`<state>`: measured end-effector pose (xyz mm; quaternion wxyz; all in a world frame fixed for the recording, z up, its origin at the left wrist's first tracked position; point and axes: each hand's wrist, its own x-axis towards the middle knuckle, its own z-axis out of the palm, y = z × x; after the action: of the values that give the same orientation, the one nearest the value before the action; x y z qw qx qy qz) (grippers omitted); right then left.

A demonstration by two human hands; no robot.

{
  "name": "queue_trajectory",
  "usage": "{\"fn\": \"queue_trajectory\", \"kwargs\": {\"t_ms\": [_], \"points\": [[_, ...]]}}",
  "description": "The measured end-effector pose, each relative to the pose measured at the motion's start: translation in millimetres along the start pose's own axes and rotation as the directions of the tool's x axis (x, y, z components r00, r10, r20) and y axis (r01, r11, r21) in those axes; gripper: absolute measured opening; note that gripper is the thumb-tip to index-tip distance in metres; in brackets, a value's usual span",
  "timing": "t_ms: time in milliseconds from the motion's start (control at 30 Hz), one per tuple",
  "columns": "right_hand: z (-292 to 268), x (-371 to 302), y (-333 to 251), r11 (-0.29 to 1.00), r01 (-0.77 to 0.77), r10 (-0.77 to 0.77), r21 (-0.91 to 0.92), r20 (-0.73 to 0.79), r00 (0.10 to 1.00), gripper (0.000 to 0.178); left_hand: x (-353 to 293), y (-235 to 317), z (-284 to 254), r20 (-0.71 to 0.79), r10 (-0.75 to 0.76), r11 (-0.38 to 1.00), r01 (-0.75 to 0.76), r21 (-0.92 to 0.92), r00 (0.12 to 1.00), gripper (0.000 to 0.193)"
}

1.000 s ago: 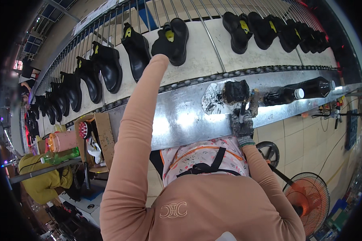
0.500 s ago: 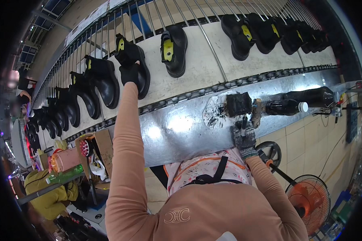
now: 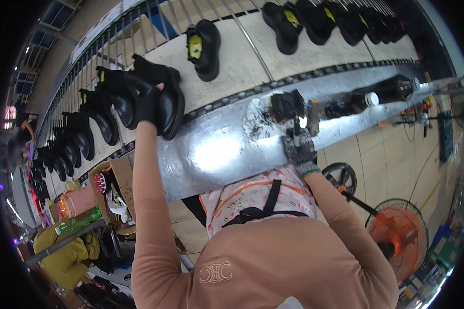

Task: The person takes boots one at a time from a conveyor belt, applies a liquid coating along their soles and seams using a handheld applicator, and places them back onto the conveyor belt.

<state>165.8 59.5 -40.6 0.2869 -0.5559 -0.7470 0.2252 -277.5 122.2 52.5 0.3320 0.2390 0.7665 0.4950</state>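
Note:
My left hand (image 3: 147, 104), in a black glove, is closed around a black shoe (image 3: 171, 107) at the near edge of the conveyor. The shoe is turned so that its sole edge shows along the right side. Over the metal ledge (image 3: 196, 175), my right hand (image 3: 299, 148), in a dark-stained knit glove, grips a slim upright tool (image 3: 296, 126) that looks like a brush. Its tip is beside a black, soaked block (image 3: 287, 105). Black smears surround the block on a white patch (image 3: 253, 119).
More black shoes with yellow insoles, such as one shoe (image 3: 203, 50), line the slatted conveyor (image 3: 239, 62). Dark bottles (image 3: 348, 104) lie right of a stained stick-like piece (image 3: 313, 116). An orange fan (image 3: 397, 237) stands at lower right, a cardboard box (image 3: 119, 180) at left. A person in yellow (image 3: 62, 252) is lower left.
My left hand has pulled the shoe off its place toward me, to the conveyor's near edge, and tilted it. The right hand keeps its grip near the block. The whole view has shifted.

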Motion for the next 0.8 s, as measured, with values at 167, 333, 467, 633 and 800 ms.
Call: {"fn": "queue_trajectory", "kwargs": {"t_ms": [167,333,467,633,800], "points": [[-1.6,1.5,1.1,0.991,-0.135,0.134,0.002,0.134,0.982,0.037,-100.5,-20.5,-13.9,-0.028,0.244,0.967,-0.241,0.083,0.969,0.055],[-0.7,0.3,1.2,0.977,-0.182,0.172,0.113,0.096,0.981,0.035,-171.5,-56.1,-9.3,-0.034,0.214,0.948,-0.199,0.25,0.976,0.064],[-1.3,-0.5,-0.5,0.971,-0.147,0.149,0.187,0.006,0.989,0.025,-191.8,-75.0,-7.2,-0.054,0.126,0.928,-0.099,0.359,0.991,0.072],[-15.6,-6.9,-15.6,0.94,-0.33,0.316,0.086,0.147,0.937,0.035,-172.6,-105.6,-28.5,0.073,0.142,0.986,-0.148,0.083,0.987,0.062],[-29.9,-24.0,-16.1,0.946,-0.324,0.317,-0.02,0.274,0.908,0.05,-147.0,-48.4,-24.6,0.165,0.275,0.852,-0.16,-0.498,0.947,0.083]]}}
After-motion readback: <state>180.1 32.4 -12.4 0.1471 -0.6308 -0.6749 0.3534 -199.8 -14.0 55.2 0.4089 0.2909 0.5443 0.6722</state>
